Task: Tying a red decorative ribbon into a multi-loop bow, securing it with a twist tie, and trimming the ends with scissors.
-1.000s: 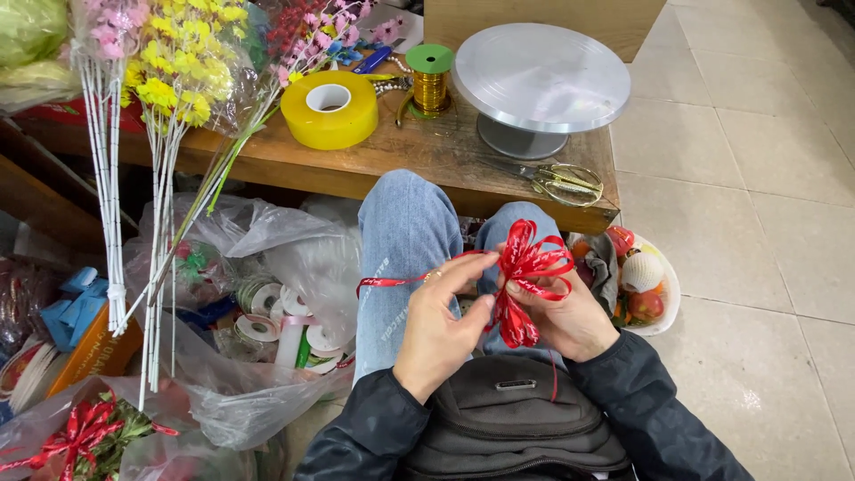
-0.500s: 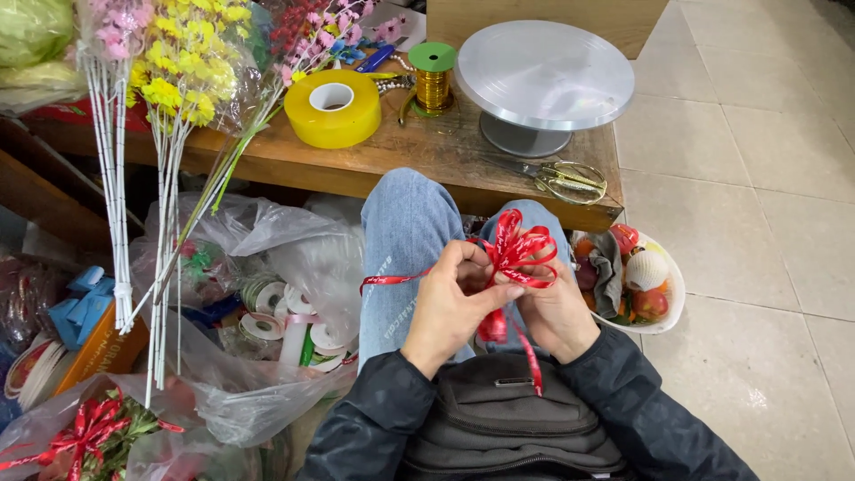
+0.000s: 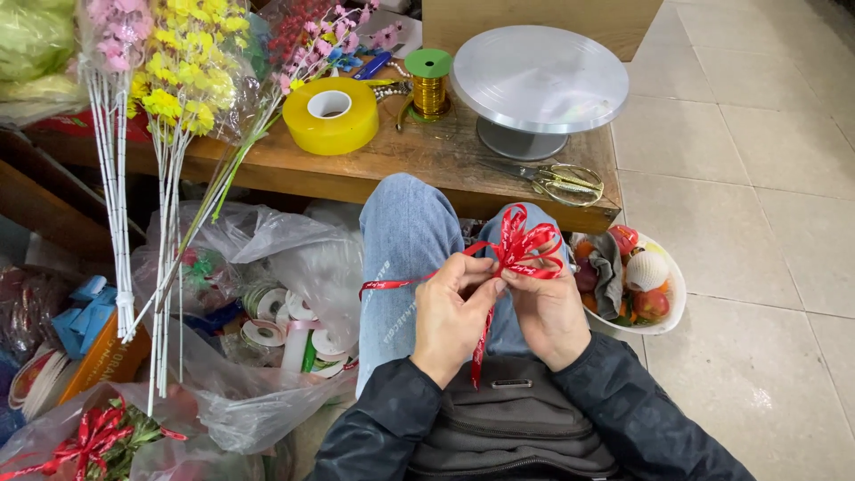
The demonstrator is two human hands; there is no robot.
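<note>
A red ribbon bow [image 3: 524, 242] with several loops is pinched between both hands above my knees in blue jeans. My left hand [image 3: 452, 313] grips its centre from the left, and a ribbon tail runs left from it across my thigh. My right hand [image 3: 545, 307] holds the bow's base from the right. Another red tail hangs down between the hands onto the dark bag [image 3: 512, 420] on my lap.
A low wooden table [image 3: 419, 156] ahead carries a yellow tape roll [image 3: 329, 110], a gold wire spool [image 3: 430, 78], a metal turntable [image 3: 537, 80] and scissors [image 3: 559, 183]. Artificial flowers [image 3: 174, 80] and plastic bags of tape rolls [image 3: 276, 312] crowd the left. A white bowl of fruit [image 3: 637, 281] sits at right.
The bow's loops have been gathered tighter and raised. The hanging loop below the hands is gone; a single tail now dangles between them. Both hands stayed close together.
</note>
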